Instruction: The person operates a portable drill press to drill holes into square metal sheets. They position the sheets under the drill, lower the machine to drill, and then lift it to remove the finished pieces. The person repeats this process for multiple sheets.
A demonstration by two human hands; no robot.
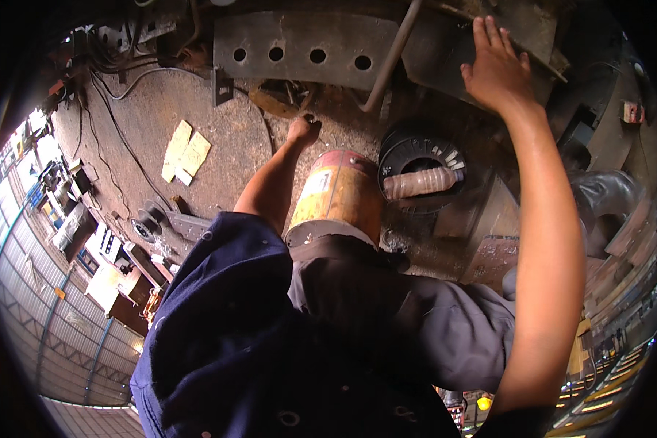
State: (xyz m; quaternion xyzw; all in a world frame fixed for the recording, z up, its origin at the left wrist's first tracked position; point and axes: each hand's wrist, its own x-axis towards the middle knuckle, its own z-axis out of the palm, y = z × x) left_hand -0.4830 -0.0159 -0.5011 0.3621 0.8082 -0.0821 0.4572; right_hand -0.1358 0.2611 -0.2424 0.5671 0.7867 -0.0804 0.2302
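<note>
1 left hand point(302, 130), grip unclear

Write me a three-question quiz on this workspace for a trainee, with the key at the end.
1. Count: how many round holes show in a row along the long metal plate?
2. True or false: the plastic bottle lies on its side.
3. Choose: which has its fingers stretched out over the dark metal? (a) the left hand, (b) the right hand, (c) neither.

Key: 1. Four. 2. True. 3. b.
</note>
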